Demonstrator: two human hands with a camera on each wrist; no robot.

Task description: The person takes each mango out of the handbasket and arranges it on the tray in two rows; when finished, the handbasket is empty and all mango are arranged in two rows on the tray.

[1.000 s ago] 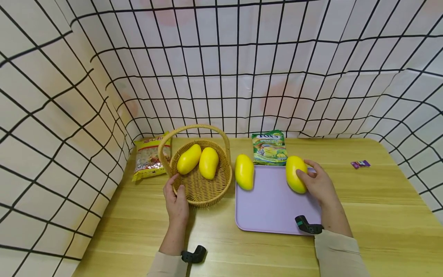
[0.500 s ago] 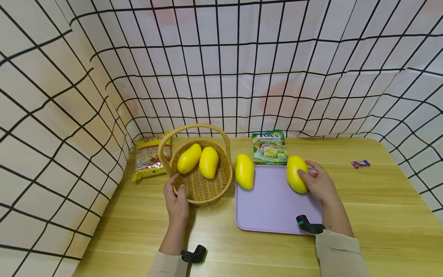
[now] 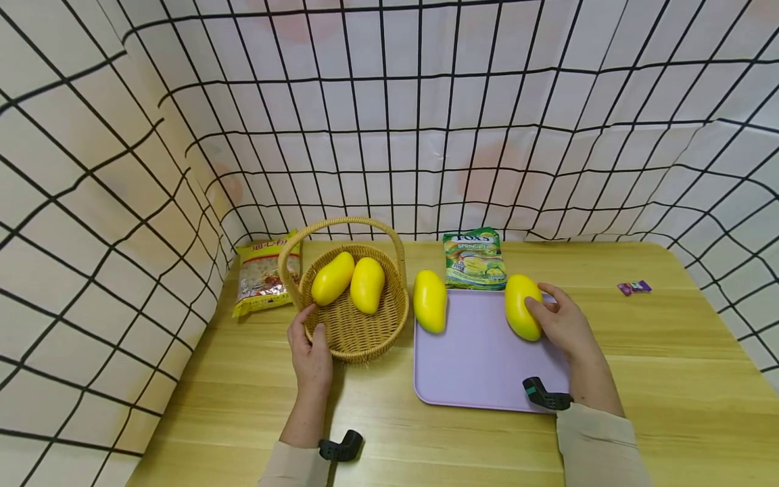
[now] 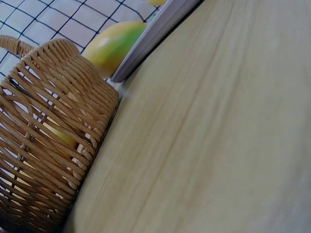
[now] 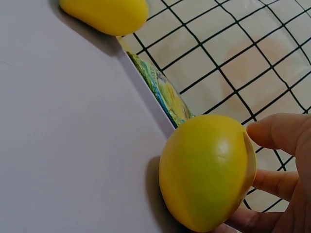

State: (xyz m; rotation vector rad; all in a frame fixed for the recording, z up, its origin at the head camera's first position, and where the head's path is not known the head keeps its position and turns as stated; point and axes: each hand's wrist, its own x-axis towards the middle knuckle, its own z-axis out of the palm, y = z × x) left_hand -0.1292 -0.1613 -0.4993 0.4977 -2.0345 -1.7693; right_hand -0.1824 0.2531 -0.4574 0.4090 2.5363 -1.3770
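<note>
My left hand [image 3: 312,355] holds the near left rim of a round wicker basket [image 3: 359,341], thumb on the inner side and fingers around the outside. Two yellow mangoes, a left one [image 3: 333,279] and a right one [image 3: 368,285], lie in the basket. At the right, my right hand [image 3: 562,325] grips another mango [image 3: 522,308] from its right side, over the far right part of a lilac tray [image 3: 487,365]. In the right wrist view, fingers touch this mango [image 5: 206,170]. A further mango [image 3: 430,302] rests at the tray's far left corner.
A green candy bag [image 3: 473,260] lies behind the tray. Left of the basket is a yellow and clear food packet [image 3: 263,277]. A small purple wrapped candy [image 3: 634,288] sits far right on the wooden table [image 3: 389,439]. Grid-patterned cloth [image 3: 389,135] walls the back and sides.
The right hand and its mango have shifted very slightly to the right. The left hand and basket have stayed in place.
</note>
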